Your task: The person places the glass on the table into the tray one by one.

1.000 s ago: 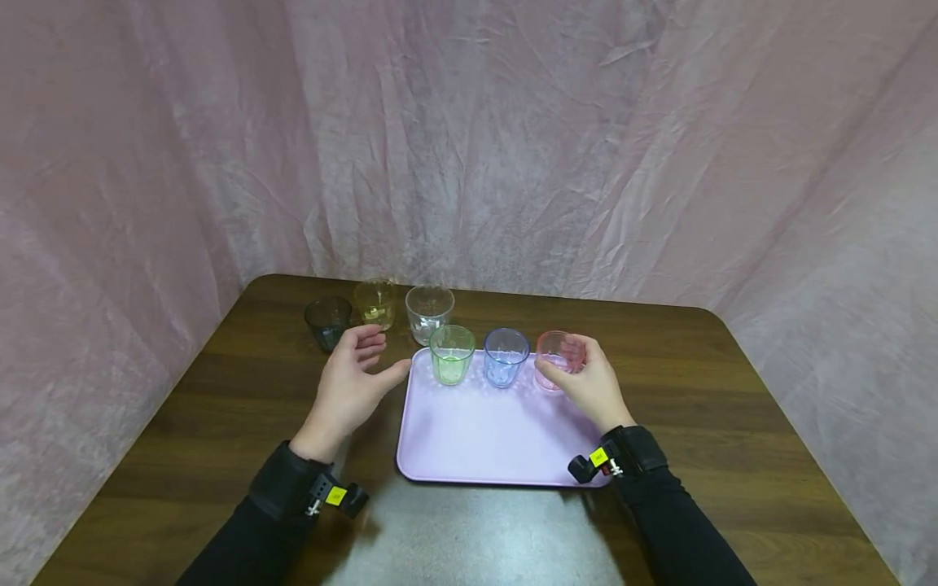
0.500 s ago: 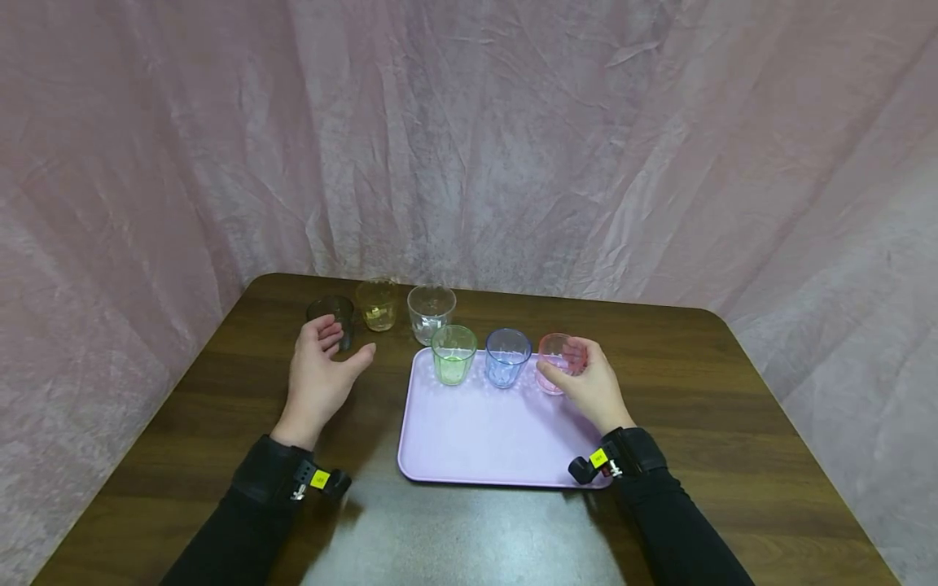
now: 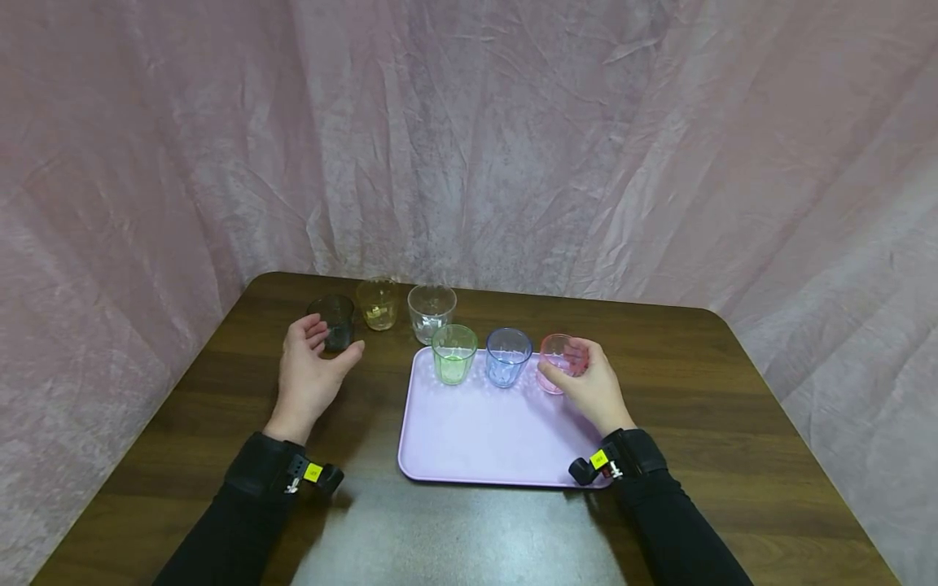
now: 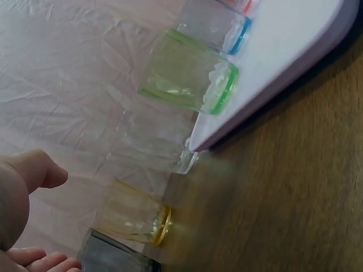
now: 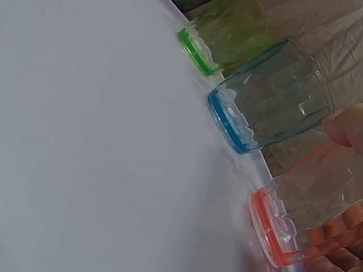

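My right hand (image 3: 595, 387) holds a pink glass (image 3: 551, 352) at the tray's far right, thumb on the near side and fingers round the far side. In the right wrist view, the pink glass base (image 5: 269, 232) stands on the tray surface. Left of it on the tray are a blue glass (image 3: 507, 358) and a green glass (image 3: 453, 356), both upright. My left hand (image 3: 311, 374) is beside a dark grey glass (image 3: 340, 332) on the table, its thumb spread away from the fingers. A gap shows between thumb and glass; whether the fingertips touch it I cannot tell.
The lilac tray (image 3: 484, 448) lies on the brown wooden table (image 3: 733, 439). Behind its left corner stand a clear glass (image 3: 431, 311) and a yellow glass (image 3: 378, 305). A pinkish curtain (image 3: 469, 146) hangs behind the table's back edge.
My left hand has moved left, away from the tray's left corner to the dark grey glass. The right hand has stayed at the pink glass.
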{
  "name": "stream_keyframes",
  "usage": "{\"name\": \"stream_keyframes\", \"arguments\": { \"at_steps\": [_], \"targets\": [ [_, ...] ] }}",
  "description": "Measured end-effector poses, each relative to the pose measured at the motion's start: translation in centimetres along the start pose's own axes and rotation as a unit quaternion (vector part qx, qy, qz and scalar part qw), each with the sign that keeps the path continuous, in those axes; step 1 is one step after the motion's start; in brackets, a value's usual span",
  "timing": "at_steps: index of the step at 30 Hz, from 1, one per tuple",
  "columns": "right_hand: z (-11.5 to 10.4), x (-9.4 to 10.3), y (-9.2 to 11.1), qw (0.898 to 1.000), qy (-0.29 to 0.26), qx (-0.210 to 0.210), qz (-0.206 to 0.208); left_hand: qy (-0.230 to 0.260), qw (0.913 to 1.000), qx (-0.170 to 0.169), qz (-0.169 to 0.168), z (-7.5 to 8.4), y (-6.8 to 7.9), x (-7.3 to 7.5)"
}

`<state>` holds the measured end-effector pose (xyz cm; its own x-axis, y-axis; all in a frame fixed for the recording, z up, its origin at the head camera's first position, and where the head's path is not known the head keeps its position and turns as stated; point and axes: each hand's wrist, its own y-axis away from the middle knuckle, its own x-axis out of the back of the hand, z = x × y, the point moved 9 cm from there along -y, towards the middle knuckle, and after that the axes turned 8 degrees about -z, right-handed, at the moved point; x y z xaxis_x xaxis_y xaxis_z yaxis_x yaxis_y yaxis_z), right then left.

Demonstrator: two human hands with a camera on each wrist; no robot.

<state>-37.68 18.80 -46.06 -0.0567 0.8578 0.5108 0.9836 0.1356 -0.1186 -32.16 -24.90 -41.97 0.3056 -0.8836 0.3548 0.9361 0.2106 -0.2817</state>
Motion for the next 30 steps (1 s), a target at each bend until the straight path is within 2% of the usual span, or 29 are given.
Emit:
{"name": "stream_keyframes", "arguments": {
  "at_steps": [8,13,20,25,30],
  "targets": [
    [-0.2,0.0,0.1,1.0,0.011,-0.001,0.002,0.002,0.9999,0.011,-0.006,-0.5,0.0,0.0],
    [-0.2,0.1,0.3,1.0,0.019,-0.009,-0.003,-0.001,0.9999,0.015,0.0,-0.7,0.0,0.1],
    [-0.5,0.8,0.6,0.999,0.036,-0.014,0.01,-0.004,0.9997,0.011,0.019,-0.9,0.1,0.6],
    [-1.0,1.3,0.8,1.0,0.022,-0.01,0.016,-0.036,0.9981,0.03,0.039,-1.6,0.1,1.2],
    [-1.7,1.6,0.8,1.0,-0.007,0.003,0.015,-0.058,0.9963,0.052,0.037,-2.3,-0.3,1.3]
  ]
}}
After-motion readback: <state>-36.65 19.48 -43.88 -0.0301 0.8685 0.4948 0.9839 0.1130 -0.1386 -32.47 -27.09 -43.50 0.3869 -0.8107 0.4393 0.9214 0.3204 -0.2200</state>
